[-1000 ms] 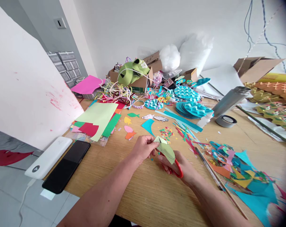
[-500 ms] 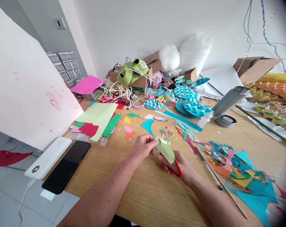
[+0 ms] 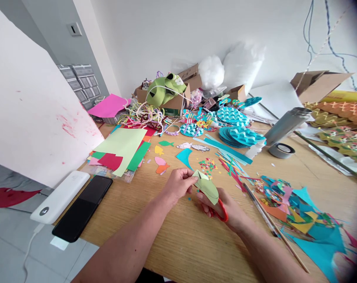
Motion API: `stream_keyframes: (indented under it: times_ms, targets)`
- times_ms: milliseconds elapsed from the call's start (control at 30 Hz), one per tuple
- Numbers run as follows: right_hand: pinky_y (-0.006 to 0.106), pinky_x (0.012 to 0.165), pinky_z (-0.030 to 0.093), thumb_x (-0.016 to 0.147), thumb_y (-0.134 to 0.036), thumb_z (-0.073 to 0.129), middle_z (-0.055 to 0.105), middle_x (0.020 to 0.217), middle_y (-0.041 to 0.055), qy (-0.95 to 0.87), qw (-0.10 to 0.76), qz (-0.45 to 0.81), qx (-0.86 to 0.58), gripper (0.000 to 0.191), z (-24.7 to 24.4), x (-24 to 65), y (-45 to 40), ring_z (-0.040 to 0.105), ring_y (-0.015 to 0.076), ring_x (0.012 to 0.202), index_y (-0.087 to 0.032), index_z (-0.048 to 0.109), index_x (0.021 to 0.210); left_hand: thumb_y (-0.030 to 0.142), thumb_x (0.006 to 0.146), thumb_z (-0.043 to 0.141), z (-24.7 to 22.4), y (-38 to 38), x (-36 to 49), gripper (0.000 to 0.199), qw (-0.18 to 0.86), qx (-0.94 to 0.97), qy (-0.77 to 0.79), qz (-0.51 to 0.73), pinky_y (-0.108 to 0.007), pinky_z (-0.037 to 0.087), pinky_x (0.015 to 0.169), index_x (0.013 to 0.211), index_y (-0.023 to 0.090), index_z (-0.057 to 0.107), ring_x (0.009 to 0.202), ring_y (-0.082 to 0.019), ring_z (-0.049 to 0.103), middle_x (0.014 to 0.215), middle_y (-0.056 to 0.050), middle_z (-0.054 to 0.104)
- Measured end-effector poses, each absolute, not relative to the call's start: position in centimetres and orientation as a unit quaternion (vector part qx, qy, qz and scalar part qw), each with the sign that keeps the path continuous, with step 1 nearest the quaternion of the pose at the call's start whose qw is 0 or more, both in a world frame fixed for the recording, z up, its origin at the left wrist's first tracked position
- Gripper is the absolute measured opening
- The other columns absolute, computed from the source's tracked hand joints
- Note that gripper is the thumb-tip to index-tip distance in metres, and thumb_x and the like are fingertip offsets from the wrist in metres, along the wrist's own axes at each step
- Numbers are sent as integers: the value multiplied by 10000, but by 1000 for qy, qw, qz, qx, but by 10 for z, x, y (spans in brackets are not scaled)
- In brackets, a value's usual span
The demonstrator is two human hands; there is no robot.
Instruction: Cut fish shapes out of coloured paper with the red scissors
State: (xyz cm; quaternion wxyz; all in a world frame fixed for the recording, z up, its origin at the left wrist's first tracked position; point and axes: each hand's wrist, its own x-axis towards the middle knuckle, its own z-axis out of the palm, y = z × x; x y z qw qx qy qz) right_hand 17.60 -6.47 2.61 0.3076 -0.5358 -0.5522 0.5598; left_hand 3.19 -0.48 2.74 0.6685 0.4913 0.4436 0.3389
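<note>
A small piece of light green paper (image 3: 208,189) with a drawn curved line is pinched between the thumb and fingers of my left hand (image 3: 181,184). My right hand (image 3: 225,206) is closed on red-handled scissors (image 3: 223,212), whose blades are mostly hidden by the paper. Beyond my hands lie a blue paper offcut (image 3: 184,158) and a heap of tiny paper bits (image 3: 207,166). Paper fish shapes are to the left, among them a green one (image 3: 166,143), a yellow one (image 3: 159,150) and an orange one (image 3: 162,169).
Coloured paper sheets (image 3: 119,143), a black phone (image 3: 83,208) and a white power bank (image 3: 60,196) are on the left. A pen (image 3: 260,210), a thin stick and paper scraps (image 3: 308,228) lie on the right. A steel flask (image 3: 287,125) and blue discs (image 3: 240,136) stand farther back.
Almost nothing differs. The green paper has shifted very slightly to the right at the scissors, and both hands keep their grip.
</note>
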Motion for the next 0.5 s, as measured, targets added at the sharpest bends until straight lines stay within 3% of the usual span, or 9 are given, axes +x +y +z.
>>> stream_keyframes:
  times_ms: [500]
  targets:
    - [212,406,284,722,-602,645,465,447,-32,-575,312,540,-530,462,25,177,-64,393,80,389,-161,570,606,310,670,629,27,-4,32,165,676,484,444,334,-177,213,366,663,158,567,355,-44,367,426,60,477]
